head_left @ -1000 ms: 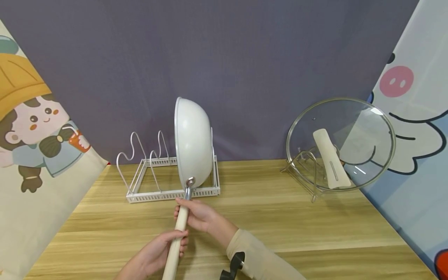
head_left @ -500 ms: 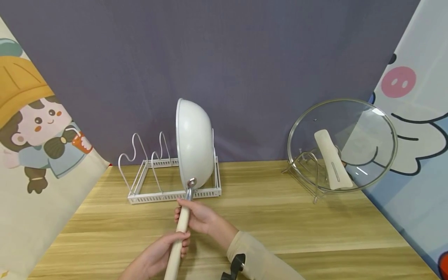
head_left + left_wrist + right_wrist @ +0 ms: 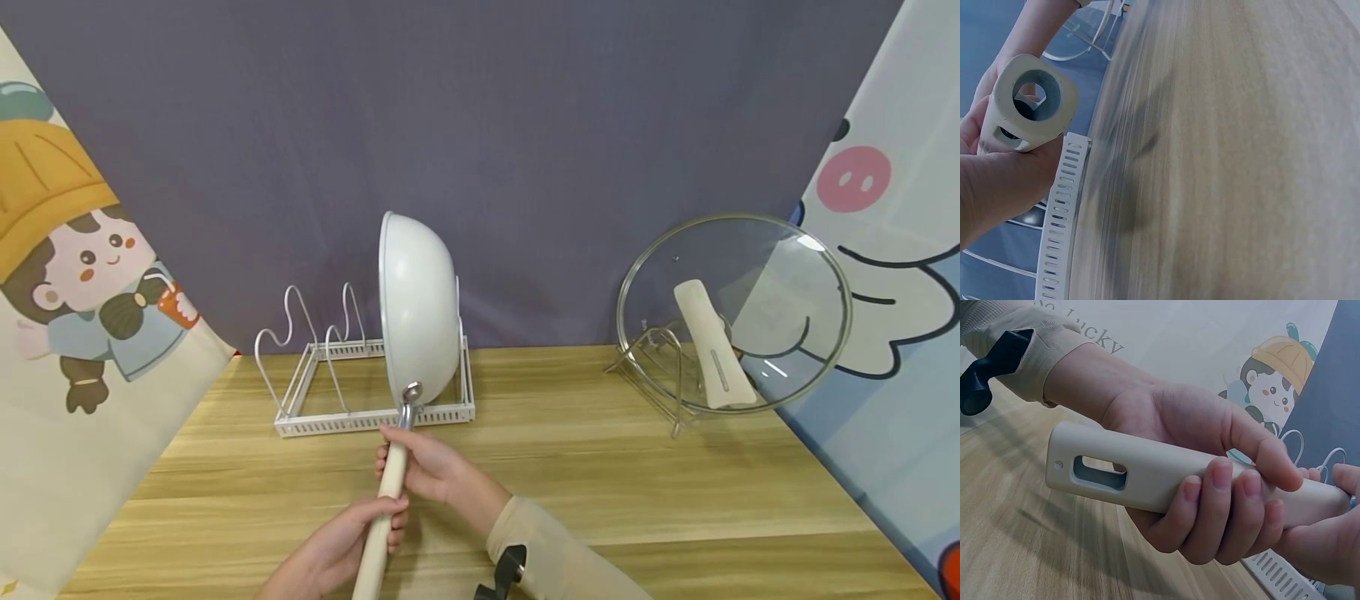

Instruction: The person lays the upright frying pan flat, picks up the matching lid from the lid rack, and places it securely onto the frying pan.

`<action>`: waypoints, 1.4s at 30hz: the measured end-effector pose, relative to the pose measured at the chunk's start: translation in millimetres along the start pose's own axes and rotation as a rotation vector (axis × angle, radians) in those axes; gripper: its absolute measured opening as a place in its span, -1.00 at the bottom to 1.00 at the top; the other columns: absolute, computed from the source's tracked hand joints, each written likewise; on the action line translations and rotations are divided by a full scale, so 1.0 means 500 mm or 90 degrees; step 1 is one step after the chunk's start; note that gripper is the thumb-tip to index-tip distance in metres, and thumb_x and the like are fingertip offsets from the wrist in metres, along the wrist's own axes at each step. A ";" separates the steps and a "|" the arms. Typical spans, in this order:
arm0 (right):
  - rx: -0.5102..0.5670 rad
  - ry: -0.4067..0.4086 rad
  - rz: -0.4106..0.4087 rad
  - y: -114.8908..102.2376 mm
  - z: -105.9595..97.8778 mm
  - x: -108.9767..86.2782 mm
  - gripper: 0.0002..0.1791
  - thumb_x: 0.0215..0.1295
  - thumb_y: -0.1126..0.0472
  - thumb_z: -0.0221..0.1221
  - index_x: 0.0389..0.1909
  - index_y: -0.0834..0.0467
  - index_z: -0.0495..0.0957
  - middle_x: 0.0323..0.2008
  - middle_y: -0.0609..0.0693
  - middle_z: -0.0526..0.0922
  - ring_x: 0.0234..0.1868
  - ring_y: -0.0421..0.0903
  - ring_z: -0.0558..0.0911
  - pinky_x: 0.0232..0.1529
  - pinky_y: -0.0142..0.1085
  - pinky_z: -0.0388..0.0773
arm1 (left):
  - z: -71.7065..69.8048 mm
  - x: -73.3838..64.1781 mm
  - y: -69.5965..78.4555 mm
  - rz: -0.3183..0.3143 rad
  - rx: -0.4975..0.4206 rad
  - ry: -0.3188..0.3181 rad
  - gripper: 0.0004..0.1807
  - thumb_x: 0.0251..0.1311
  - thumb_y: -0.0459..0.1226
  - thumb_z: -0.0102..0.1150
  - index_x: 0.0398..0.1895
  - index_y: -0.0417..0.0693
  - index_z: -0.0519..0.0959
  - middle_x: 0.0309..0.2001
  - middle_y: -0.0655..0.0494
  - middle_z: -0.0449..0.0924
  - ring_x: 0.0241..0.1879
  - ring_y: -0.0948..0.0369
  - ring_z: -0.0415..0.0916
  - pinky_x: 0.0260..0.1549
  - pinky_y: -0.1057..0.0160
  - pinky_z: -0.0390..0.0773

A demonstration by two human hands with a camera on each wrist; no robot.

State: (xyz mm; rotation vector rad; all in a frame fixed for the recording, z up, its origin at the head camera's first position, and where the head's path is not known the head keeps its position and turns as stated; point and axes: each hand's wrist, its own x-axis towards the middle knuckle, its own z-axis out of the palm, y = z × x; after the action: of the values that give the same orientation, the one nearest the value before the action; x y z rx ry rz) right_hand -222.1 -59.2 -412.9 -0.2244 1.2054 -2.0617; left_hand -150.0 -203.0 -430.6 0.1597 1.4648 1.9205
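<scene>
A white wok (image 3: 422,308) stands on edge over the right part of a white wire rack (image 3: 352,417), its rim to the left and rounded bottom to the right. Whether its weight rests on the rack, I cannot tell. Its long cream handle (image 3: 1110,459) slants toward me. My right hand (image 3: 427,462) grips the handle close to the metal joint. Further down, my left hand (image 3: 345,537) wraps its fingers round the same handle, thumb on top. In the left wrist view, the handle's hollow end (image 3: 1038,94) points at the camera.
On the right, a large glass lid (image 3: 780,308) with a cream grip leans in a small metal wire stand (image 3: 675,375). A grey-blue curtain (image 3: 525,167) hangs behind the wooden table (image 3: 570,467). Printed cloths (image 3: 82,467) stand at both sides. White wire dividers rise left of the wok.
The whole head view has shifted slightly. Both hands keep their hold on the handle, and the wok stays in the same place at the rack.
</scene>
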 end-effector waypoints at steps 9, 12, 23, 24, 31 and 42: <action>0.007 0.009 0.002 0.000 0.002 0.007 -0.83 0.44 0.09 -0.04 -0.36 0.03 0.32 -0.50 -0.13 0.47 -0.39 -0.23 0.47 -0.21 -0.43 0.51 | -0.005 0.002 0.004 0.003 0.005 -0.006 -0.86 0.39 -0.20 -0.12 -0.35 0.12 0.41 -0.48 0.37 0.40 -0.45 0.43 0.34 -0.34 0.48 0.39; 0.008 0.011 0.002 -0.001 0.003 0.010 -0.83 0.45 0.09 -0.05 -0.37 0.03 0.33 -0.50 -0.13 0.47 -0.40 -0.23 0.47 -0.21 -0.43 0.50 | -0.007 0.003 0.006 0.005 0.007 -0.004 -0.86 0.39 -0.21 -0.12 -0.35 0.12 0.41 -0.48 0.38 0.40 -0.45 0.43 0.34 -0.35 0.48 0.39; -0.014 0.017 -0.005 -0.003 0.010 0.017 -0.89 0.44 0.14 -0.04 -0.30 0.06 0.33 -0.50 -0.13 0.43 -0.40 -0.22 0.44 -0.24 -0.44 0.48 | -0.018 0.000 0.007 0.019 0.030 -0.013 -0.88 0.40 -0.22 -0.13 -0.31 0.11 0.40 -0.46 0.38 0.42 -0.44 0.43 0.36 -0.34 0.47 0.41; -0.017 0.018 -0.008 -0.002 0.011 0.017 -0.89 0.43 0.14 -0.04 -0.30 0.07 0.33 -0.50 -0.13 0.43 -0.40 -0.23 0.44 -0.24 -0.44 0.48 | -0.019 -0.001 0.007 0.022 0.033 -0.015 -0.88 0.40 -0.22 -0.13 -0.31 0.12 0.41 -0.45 0.39 0.43 -0.44 0.43 0.36 -0.35 0.47 0.41; -0.018 0.033 -0.019 0.004 0.008 0.016 -0.88 0.43 0.16 -0.03 -0.33 0.05 0.28 -0.50 -0.14 0.40 -0.43 -0.25 0.40 -0.27 -0.45 0.46 | -0.026 0.001 0.005 0.040 0.034 -0.076 -0.89 0.40 -0.27 -0.13 -0.27 0.09 0.41 -0.43 0.41 0.45 -0.45 0.46 0.39 -0.34 0.48 0.43; -0.011 -0.025 -0.016 0.008 -0.008 0.006 -0.88 0.44 0.19 -0.07 -0.35 0.03 0.27 -0.47 -0.17 0.39 -0.40 -0.27 0.39 -0.23 -0.46 0.43 | -0.026 0.008 -0.013 0.101 -0.007 -0.179 -0.82 0.43 -0.34 -0.24 -0.20 0.12 0.39 -0.42 0.44 0.40 -0.43 0.50 0.35 -0.31 0.49 0.39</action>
State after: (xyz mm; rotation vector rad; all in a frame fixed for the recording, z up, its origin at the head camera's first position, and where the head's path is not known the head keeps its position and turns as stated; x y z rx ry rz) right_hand -224.2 -59.3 -419.0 -0.2894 1.2028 -2.0598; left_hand -156.4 -210.4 -442.2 0.5325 1.2850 1.9380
